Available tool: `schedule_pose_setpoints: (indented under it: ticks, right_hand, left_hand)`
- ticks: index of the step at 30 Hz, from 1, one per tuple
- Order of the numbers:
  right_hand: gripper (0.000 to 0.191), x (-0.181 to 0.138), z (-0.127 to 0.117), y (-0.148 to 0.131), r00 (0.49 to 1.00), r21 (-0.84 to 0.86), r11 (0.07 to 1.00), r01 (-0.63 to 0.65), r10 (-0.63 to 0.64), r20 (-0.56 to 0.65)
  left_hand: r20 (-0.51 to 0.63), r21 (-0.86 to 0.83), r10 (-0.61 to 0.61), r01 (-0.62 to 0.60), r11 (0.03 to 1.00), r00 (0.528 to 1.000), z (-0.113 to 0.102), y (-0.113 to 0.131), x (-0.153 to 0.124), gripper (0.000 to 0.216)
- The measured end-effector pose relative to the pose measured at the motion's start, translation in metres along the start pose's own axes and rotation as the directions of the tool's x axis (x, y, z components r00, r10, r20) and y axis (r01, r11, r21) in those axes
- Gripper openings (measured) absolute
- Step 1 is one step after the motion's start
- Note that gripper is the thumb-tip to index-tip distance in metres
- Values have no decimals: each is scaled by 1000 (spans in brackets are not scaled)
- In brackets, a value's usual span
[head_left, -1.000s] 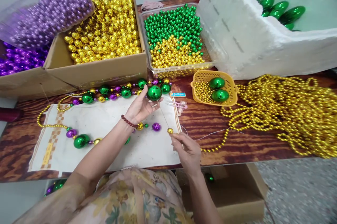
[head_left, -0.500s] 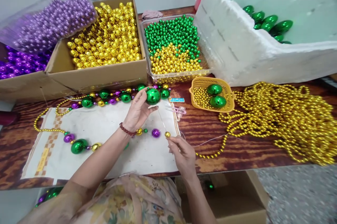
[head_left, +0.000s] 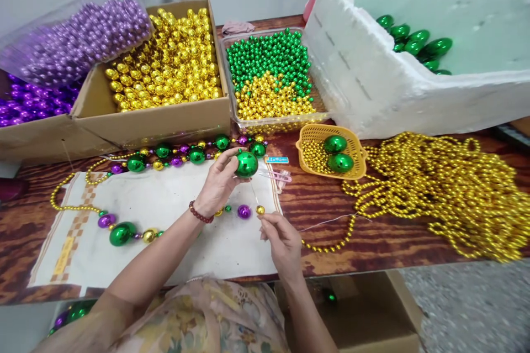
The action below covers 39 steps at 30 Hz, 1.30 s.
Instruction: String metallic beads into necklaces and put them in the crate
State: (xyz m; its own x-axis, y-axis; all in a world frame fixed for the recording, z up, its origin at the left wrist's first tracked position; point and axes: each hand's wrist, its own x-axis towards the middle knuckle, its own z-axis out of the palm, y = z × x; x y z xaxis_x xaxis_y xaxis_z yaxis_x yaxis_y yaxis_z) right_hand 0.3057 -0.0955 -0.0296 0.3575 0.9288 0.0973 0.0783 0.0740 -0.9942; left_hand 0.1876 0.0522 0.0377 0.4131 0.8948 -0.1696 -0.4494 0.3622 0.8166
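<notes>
My left hand [head_left: 217,183] pinches a large shiny green ball [head_left: 247,164] above the white cloth [head_left: 165,220]. A thin needle [head_left: 253,191] runs from the ball down to my right hand [head_left: 280,242], which pinches its lower end just under a small gold bead [head_left: 260,210] threaded on it. A purple bead [head_left: 244,211] sits on the cloth beside it. A part-strung chain of green, gold and purple beads [head_left: 182,151] curves along the cloth's far edge and down its left side.
Behind stand a box of gold balls [head_left: 165,66], purple beads in a bag [head_left: 74,38], a clear tray of green and gold beads [head_left: 271,74], a foam box [head_left: 372,82] holding green ovals, and a yellow basket [head_left: 331,154]. Gold bead strands [head_left: 447,193] pile at right.
The green ball in my left hand has moved slightly down and right, closer to my right hand. The camera has tilted up a little.
</notes>
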Motion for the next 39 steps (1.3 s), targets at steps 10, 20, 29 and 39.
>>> schedule_pose_setpoints:
  ticks: [10, 20, 29, 39]
  right_hand:
    - [17, 19, 10, -6, 996, 75, 995, -58, 62, -61]
    - [24, 24, -1, 3, 948, 304, 915, -267, 306, -88]
    - [22, 29, -13, 21, 945, 352, 905, -238, 299, -131]
    - [21, 23, -17, 25, 934, 381, 892, -243, 321, -156]
  left_hand:
    - [8, 51, -24, 24, 998, 1000, 4, -23, -17, 37]
    - [26, 99, -38, 36, 994, 999, 11, -29, -14, 36]
    - [217, 507, 46, -153, 848, 975, 16, 7, 29, 25]
    - [348, 909, 159, -374, 185, 924, 42, 38, 199, 17]
